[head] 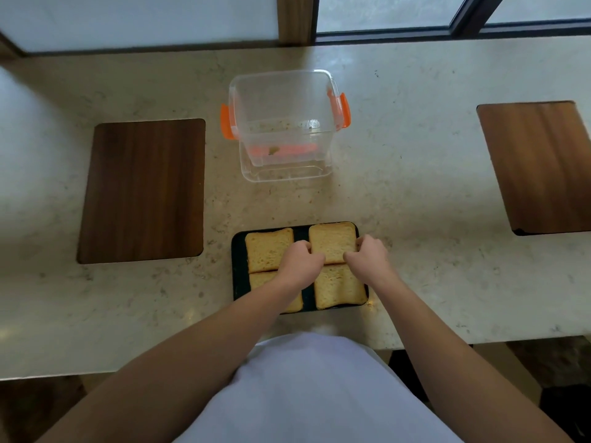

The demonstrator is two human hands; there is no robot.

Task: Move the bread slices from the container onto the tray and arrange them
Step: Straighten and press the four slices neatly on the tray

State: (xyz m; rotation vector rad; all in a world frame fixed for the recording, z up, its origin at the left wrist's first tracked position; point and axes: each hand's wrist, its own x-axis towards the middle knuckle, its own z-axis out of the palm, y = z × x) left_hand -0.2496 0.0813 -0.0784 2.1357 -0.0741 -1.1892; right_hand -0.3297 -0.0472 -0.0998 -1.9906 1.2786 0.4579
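Both hands work one slice: the left hand [300,260] and the right hand [367,254] are curled over the near corners of the far-right bread slice [332,241], fingers pinching its edge, as a person squares it on the black tray [238,270] at the front of the stone bench [415,187].

Three more slices fill the rest of the tray. One slice [268,252] lies just left of the left hand, another [339,286] sits just below the right hand, and a fourth [289,303] is mostly hidden under the left forearm.

The risks look small but real. The held slice reaches the tray's far-right corner, so a push outward could slide it over the rim onto the bench. A hard pinch could dent or tear the soft crumb. The left forearm crosses low over the hidden slice and could drag it out of line.

Beyond the hands, the clear plastic container [283,123] with orange clips stands open and holds no bread, only a few crumbs on its floor. By that showing, the moving is done and only arranging remains.

Two wooden boards flank the scene, one [144,190] well to the left of the hands, the other [540,167] well to the right.
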